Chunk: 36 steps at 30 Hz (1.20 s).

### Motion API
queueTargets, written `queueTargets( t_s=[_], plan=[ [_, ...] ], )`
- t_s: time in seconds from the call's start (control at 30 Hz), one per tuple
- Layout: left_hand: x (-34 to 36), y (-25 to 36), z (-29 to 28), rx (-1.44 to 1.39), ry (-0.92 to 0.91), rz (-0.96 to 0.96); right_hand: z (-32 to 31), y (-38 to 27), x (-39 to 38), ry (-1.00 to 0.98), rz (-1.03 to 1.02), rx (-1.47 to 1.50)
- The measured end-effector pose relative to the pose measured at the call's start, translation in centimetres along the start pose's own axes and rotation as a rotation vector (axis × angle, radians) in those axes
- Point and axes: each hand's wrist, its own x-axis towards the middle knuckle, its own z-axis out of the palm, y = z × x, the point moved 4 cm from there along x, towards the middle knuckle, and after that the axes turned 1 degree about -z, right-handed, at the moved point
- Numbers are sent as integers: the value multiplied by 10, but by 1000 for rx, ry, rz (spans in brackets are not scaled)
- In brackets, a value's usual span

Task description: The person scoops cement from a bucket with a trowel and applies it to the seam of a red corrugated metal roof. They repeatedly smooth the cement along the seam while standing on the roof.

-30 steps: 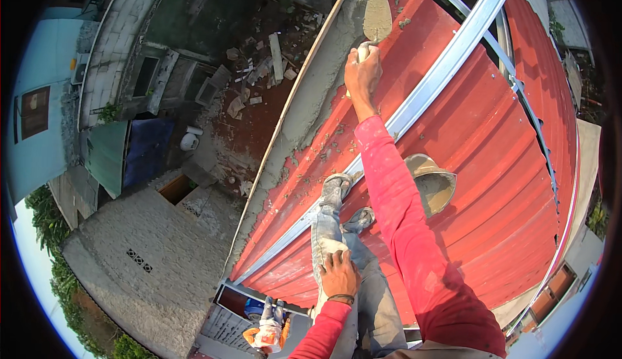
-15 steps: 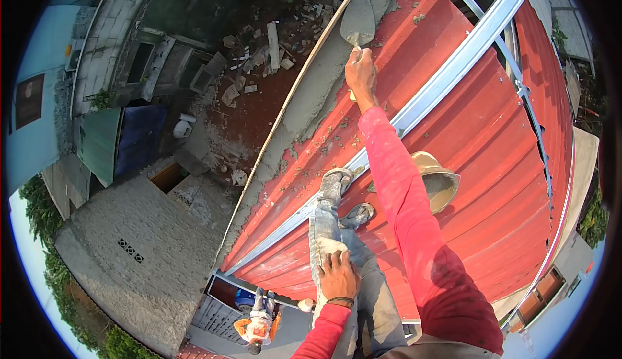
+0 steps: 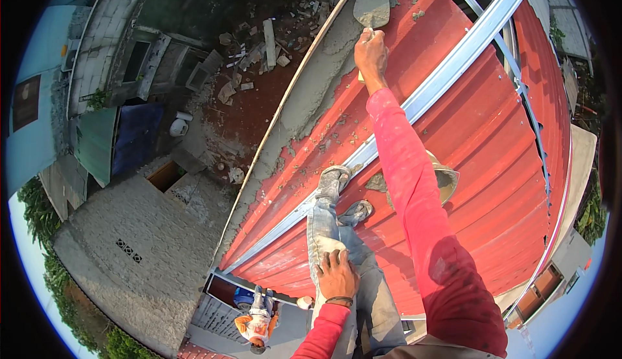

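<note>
My right hand (image 3: 371, 59) grips the handle of a trowel (image 3: 372, 3), its fingers wrapped round it and the arm stretched far forward. The trowel's broad grey blade lies over the edge between the wet mortar strip (image 3: 311, 93) and the red metal roofing (image 3: 414, 48). Mortar smears show on the blade. My left hand (image 3: 337, 275) rests on my bent knee with its fingers spread, holding nothing. Beside my right forearm stands a bucket (image 3: 446, 181) with grey mortar on its inside, partly hidden by my sleeve.
A silver metal beam (image 3: 447, 74) runs diagonally over the roof, close to my feet. Past the mortar edge the ground drops to a yard with rubble (image 3: 269, 45). Another person (image 3: 261, 320) is far below at the lower left. Mortar crumbs dot the red sheets.
My right hand has moved the trowel slightly up and to the right, off part of the mortar strip toward the red sheet. My left hand stays on the knee.
</note>
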Motion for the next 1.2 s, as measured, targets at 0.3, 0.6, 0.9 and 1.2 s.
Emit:
queueTargets(
  t_s=[0.3, 0.6, 0.9, 1.2],
  plan=[
    [3, 0, -7, 44, 8, -18, 75, 17, -152, -263, 140, 32],
    [4, 1, -6, 6, -6, -22, 32, 40, -105, -181, 352, 893],
    [2, 0, -7, 0, 2, 4, -8, 53, 43, -190, 307, 730],
    [1, 1, -10, 0, 8, -7, 75, 86, -110, -211, 479, 815]
  ],
)
